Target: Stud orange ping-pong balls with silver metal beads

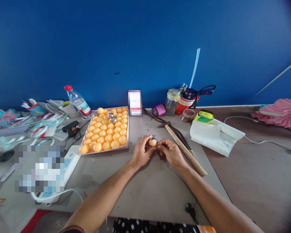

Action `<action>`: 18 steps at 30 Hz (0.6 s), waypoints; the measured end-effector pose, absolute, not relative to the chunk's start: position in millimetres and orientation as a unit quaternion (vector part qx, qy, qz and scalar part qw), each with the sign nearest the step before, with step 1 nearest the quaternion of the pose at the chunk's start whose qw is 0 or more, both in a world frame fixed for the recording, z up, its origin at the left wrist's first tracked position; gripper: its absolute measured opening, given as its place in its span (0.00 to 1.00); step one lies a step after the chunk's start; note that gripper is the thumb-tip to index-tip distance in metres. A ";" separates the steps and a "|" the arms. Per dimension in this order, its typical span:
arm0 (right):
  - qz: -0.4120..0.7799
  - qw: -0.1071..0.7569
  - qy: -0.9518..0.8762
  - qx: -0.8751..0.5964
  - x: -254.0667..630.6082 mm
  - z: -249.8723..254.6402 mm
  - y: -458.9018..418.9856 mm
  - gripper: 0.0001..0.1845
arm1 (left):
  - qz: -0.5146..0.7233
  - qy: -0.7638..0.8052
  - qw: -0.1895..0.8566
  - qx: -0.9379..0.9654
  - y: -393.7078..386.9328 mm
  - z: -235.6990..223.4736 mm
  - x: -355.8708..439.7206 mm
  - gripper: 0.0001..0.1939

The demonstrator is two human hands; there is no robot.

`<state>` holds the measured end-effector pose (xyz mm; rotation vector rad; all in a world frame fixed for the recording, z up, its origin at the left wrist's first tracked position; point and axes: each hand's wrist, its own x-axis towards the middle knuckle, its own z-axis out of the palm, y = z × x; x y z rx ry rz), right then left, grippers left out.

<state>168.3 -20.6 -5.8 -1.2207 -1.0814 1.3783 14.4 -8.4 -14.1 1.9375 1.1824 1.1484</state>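
Observation:
My left hand (144,151) holds an orange ball (153,142), partly covered with shiny silver material, between thumb and fingers. Close against its right side, my right hand (171,151) has thumb and fingertips pinched together; what they hold, if anything, is too small to make out. More silver pieces (148,136) show just behind the left fingers, partly hidden. Left of my hands, a shallow box (128,129) is filled with rows of orange balls (108,138). Two silver-covered balls (113,120) rest on top of them near the back.
Wooden sticks (186,150) lie right of my hands. Behind stand a glass jar (172,103) and a red cup (183,105) of tools. A glue gun (71,128), a power strip (71,161) and a bottle (80,105) are leftward. White paper (208,134) lies right; a black plug (190,210) is nearer.

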 end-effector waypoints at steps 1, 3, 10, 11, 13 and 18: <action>0.570 0.482 -0.441 -0.499 168.3 -5.6 -20.5 0.07 | 0.431 0.444 0.294 0.729 -8.4 -13.9 14.4 0.20; 0.581 0.485 -0.437 -0.486 168.0 -4.9 -20.3 0.08 | 0.428 0.444 0.294 0.730 -8.5 -13.4 14.2 0.20; 0.577 0.484 -0.435 -0.494 167.1 -4.9 -20.0 0.09 | 0.426 0.440 0.293 0.734 -9.4 -11.0 13.7 0.19; 0.575 0.481 -0.437 -0.497 167.1 -5.8 -20.3 0.09 | 0.426 0.440 0.292 0.735 -9.4 -11.2 13.6 0.19; 0.576 0.478 -0.440 -0.496 166.8 -7.9 -21.1 0.08 | 0.425 0.441 0.286 0.737 -9.5 -11.8 13.4 0.19; 0.593 0.491 -0.421 -0.479 163.8 -8.2 -22.8 0.09 | 0.426 0.434 0.266 0.748 -9.8 -12.2 13.2 0.18</action>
